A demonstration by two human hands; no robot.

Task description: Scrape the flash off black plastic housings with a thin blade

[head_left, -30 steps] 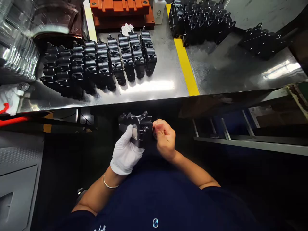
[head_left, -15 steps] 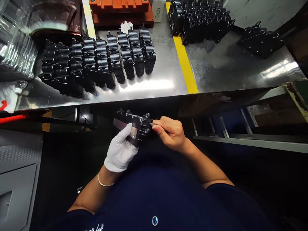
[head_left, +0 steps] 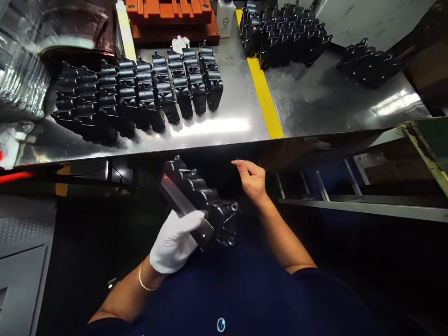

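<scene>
My left hand (head_left: 175, 242), in a white glove, is closed around a black molded plastic part (head_left: 201, 186) in front of the bench edge. The part is tilted, with rounded lobes along one side and screw bosses at its near end. A flat, shiny metal strip (head_left: 180, 198) runs along its face, and my thumb lies over it. Bare and apart from the part, my right hand (head_left: 252, 181) pinches a thin pointed piece (head_left: 237, 158). Only its dark tip shows above the fingers, so its exact kind is unclear.
On the metal bench (head_left: 231, 102) stand rows of similar black parts (head_left: 140, 93), with another group (head_left: 287, 35) beyond the yellow tape (head_left: 264, 98). An orange fixture (head_left: 171, 21) and a white bottle (head_left: 225, 18) are at the back. A metal frame (head_left: 364, 207) lies below right.
My left hand has turned the black part and brought it lower and nearer, so more of its lobed side shows. My right hand has drawn away from it and risen.
</scene>
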